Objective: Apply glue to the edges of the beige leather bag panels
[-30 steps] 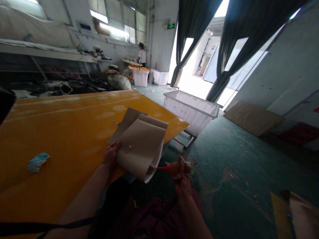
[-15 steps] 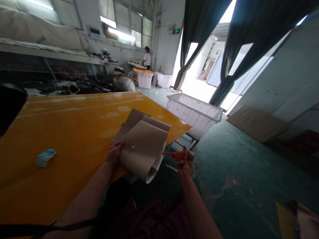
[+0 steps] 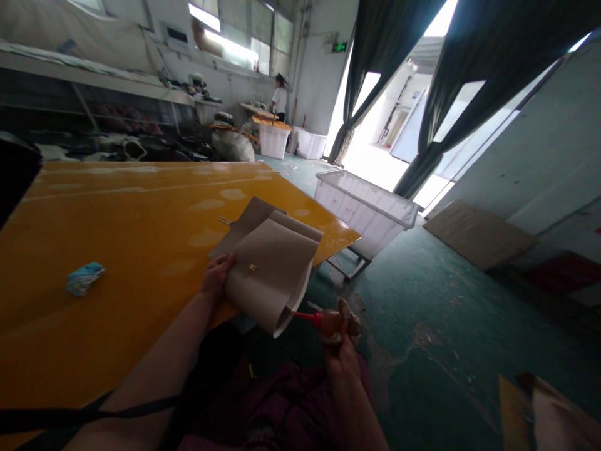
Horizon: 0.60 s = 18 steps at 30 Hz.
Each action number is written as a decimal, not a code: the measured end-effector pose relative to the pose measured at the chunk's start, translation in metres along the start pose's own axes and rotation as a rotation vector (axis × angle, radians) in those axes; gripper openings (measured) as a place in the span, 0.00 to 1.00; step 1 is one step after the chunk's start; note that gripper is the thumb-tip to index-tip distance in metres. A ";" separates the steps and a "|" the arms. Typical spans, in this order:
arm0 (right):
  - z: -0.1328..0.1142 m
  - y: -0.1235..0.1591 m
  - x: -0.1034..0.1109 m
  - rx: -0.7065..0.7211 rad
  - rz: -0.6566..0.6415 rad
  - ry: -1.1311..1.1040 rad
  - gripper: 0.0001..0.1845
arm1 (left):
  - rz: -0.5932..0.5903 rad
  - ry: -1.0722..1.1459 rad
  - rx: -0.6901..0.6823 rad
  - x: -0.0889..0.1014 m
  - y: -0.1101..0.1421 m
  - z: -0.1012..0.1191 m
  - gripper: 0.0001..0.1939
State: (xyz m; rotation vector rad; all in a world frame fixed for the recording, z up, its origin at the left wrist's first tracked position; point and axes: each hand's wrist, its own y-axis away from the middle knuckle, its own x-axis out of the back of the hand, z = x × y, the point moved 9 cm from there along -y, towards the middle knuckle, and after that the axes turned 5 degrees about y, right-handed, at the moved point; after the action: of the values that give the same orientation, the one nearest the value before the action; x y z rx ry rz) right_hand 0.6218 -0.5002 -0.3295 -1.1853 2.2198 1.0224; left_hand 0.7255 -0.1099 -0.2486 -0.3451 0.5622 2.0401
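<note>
A folded taupe sheet piece [image 3: 275,263], leather-like with a small pale metal-looking fitting [image 3: 253,268] on its face, lies at the edge of the yellow table [image 3: 154,250], its near end curling over the side. My left hand [image 3: 218,274] grips its left edge, thumb on top. In my right hand [image 3: 345,347] is a squeeze bottle [image 3: 331,321] with a long red nozzle and brownish contents, a crumpled cloth or paper around its base. The nozzle tip is at the open right edge of the fold; whether it touches cannot be told. Another taupe flap [image 3: 256,216] shows behind.
A crumpled blue-white wad [image 3: 84,279] lies on the table's left. Beyond the right corner stands a white plastic bin [image 3: 366,207] on a metal frame. Farther back are a person [image 3: 280,99] and more bins [image 3: 273,139]. A brown board [image 3: 479,233] leans at the right wall.
My right hand has moved down and slightly left with the bottle, its nozzle travelling along the fold's edge toward the near curled end. My left hand keeps its hold.
</note>
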 end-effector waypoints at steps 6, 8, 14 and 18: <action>-0.010 0.008 -0.010 0.039 -0.002 0.009 0.39 | -0.027 0.028 0.018 0.001 -0.004 -0.005 0.30; -0.014 0.011 -0.014 0.079 -0.034 0.046 0.37 | -0.034 0.019 0.018 0.002 -0.006 -0.006 0.31; -0.015 0.016 -0.015 0.076 -0.034 0.034 0.40 | -0.065 0.002 0.035 0.001 -0.008 -0.008 0.39; -0.019 0.016 -0.014 0.124 -0.004 0.025 0.37 | -0.051 -0.004 0.029 0.002 -0.008 -0.008 0.40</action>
State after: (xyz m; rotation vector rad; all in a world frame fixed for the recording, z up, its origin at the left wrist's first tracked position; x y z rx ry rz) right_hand 0.6154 -0.5016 -0.3018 -1.1540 2.2630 0.8598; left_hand 0.7316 -0.1090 -0.2582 -0.3349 0.5742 1.9819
